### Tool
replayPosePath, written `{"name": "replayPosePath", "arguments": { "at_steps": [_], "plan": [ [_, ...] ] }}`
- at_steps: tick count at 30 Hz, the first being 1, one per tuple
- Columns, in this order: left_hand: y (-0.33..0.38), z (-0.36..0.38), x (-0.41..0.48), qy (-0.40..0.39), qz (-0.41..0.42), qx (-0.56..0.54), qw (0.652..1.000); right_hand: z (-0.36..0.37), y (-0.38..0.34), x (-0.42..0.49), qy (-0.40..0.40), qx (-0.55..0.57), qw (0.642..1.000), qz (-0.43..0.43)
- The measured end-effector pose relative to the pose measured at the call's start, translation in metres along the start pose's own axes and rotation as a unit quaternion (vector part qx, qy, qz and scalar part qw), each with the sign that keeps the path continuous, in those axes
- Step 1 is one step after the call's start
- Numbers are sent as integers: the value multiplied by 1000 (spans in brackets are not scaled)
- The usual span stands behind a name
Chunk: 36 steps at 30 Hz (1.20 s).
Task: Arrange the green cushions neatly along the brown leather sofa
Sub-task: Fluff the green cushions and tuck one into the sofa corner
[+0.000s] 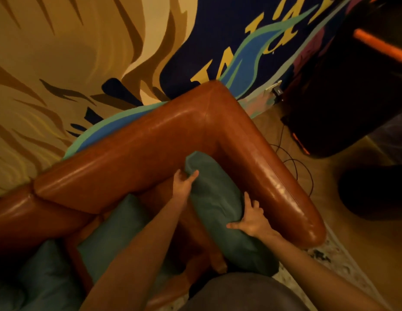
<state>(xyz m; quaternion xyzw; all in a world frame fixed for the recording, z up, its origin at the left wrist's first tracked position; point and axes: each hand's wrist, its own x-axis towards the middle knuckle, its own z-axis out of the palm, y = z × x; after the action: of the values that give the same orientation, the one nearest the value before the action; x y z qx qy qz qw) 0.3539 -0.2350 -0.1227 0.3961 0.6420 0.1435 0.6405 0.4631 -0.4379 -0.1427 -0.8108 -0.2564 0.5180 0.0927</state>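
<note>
A green cushion [214, 198] stands on edge in the corner of the brown leather sofa [164, 135], leaning against its right armrest. My left hand [184, 182] grips the cushion's far top edge. My right hand [251, 217] holds its near side, fingers spread over the fabric next to the armrest. A second green cushion [114, 227] rests against the backrest to the left, and a third one [45, 272] lies further left at the frame's lower edge.
A painted wall [83, 52] runs behind the sofa. A large black cabinet with orange lights [352, 86] stands to the right, with cables [294, 167] on the floor beside the armrest. A dark round object [375, 191] sits at the right.
</note>
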Motion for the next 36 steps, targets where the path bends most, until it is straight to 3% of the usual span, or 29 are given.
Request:
{"name": "replayPosePath", "arguments": {
  "at_steps": [3,5,12,19,25,27,32,36],
  "plan": [
    [-53,-9,-28,-101,-77,-31,991,12,7,-9,-27,-37,999,-15],
    [-73,-8,-41,-152,-149,14,977,18,9,-12,-27,-48,998,-24],
    [-69,-2,-27,-124,-181,96,971,2,17,-13,-6,-20,999,-49],
    [-61,12,-23,-96,-148,73,982,2,15,-20,71,-28,994,-73],
    [-68,8,-18,-92,-157,152,972,13,21,-21,56,-22,997,-48],
    [-74,4,-13,-75,-114,180,974,17,24,-25,60,-16,997,-42],
    [-61,0,1,-46,105,252,961,26,33,-36,104,-40,993,-44],
    [-11,20,2,-17,121,252,960,32,9,-30,141,-71,980,-118]
  ]
}}
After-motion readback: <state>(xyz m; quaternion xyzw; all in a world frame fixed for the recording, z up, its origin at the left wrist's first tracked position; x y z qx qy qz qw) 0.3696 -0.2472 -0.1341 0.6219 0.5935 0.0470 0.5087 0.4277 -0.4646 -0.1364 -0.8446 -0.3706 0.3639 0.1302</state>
